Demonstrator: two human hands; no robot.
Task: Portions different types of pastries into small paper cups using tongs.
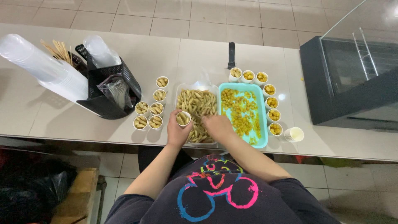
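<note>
I am holding a small paper cup over a tray of pale fried sticks at the middle of the frame.

My left hand (pixel 177 132) is wrapping around the paper cup (pixel 183 118), already holding a few sticks, just above the clear tray (pixel 197 108). My right hand (pixel 216 125) is reaching into the sticks with fingers bunched; I cannot tell what they are pinching. Filled cups (pixel 150 112) are standing left of the tray, a teal tray (pixel 243 113) of yellow nuggets is lying right, and a black holder (pixel 105 89) is sitting at upper left.
</note>
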